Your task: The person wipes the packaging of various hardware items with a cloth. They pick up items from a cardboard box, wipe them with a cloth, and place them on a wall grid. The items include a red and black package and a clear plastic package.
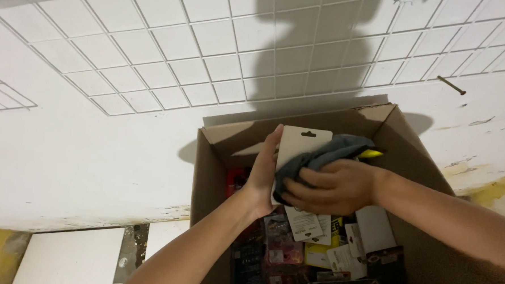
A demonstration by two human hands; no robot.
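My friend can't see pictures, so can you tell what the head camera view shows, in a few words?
Two bare hands work over an open cardboard box: the left hand holds a white hang-tag card upright by its edge while the right hand presses a dark grey cloth against it. The box holds many small packaged items and stands against a white wall with a wire grid.

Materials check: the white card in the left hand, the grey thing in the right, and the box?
White card: looks like matte card stock, flat and stiff, with a punched hang slot at the top; the left hand grips its edge.
Grey cloth: soft fabric, judging by folds and bunching under the right hand; fibre unclear.
Box: brown corrugated cardboard, matte, with folded flaps.
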